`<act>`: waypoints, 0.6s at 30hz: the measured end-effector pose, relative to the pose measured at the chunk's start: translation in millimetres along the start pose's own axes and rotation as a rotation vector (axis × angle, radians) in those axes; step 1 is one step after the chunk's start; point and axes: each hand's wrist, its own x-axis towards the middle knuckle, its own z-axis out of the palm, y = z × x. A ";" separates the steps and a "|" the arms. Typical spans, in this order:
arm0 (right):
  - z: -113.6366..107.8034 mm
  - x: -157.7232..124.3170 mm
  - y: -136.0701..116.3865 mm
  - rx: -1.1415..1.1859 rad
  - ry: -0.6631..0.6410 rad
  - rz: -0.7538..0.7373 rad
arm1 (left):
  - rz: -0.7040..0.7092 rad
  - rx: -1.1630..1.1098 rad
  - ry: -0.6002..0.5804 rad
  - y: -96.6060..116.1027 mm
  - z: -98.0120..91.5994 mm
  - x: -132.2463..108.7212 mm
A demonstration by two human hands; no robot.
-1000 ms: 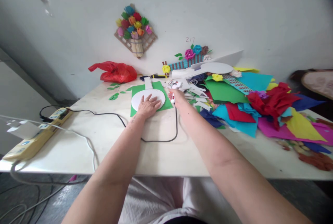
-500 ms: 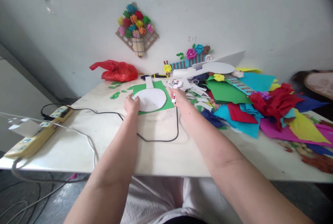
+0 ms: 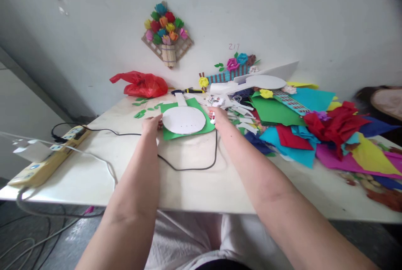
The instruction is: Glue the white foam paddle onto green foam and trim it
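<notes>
Left hand (image 3: 151, 124) at the left edge of the white cutout (image 3: 184, 117); its fingers are bent toward that edge and partly hidden, so cannot tell whether they grip it or only rest beside it. Cutout lies flat on the green sheet (image 3: 169, 135), near the middle of the tabletop (image 3: 188, 190): oval end toward the person, narrow strip pointing to the wall (image 3: 109, 31). A row of small dark dots shows near the oval's near edge. Right hand (image 3: 219, 117), just right of the oval, has its fingers wrapped round the white glue gun (image 3: 217, 101). Black cord (image 3: 201, 170) drops from beneath this hand, bends left across the tabletop, passes under the left forearm and reaches the power strip (image 3: 34, 173). Green leaves (image 3: 140, 114) lie left of the sheet, red bag (image 3: 143, 85) behind them. White scraps (image 3: 246, 127) are heaped right of the glue gun; coloured paper (image 3: 289, 153) spreads farther right.
</notes>
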 end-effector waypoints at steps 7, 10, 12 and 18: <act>-0.3 -2.5 -1.9 0.046 0.012 0.012 | -0.188 -0.185 -0.137 10.1 -4.4 -6.3; -0.6 -2.4 -1.5 0.070 0.009 0.007 | -0.206 -0.240 -0.185 11.5 -4.3 -7.3; -0.8 -2.9 -2.1 0.088 0.005 0.002 | -0.190 -0.291 -0.170 11.4 -3.3 -9.0; 0.3 -4.4 -5.2 0.155 -0.023 -0.038 | -0.156 -0.371 -0.289 7.4 -2.1 -14.2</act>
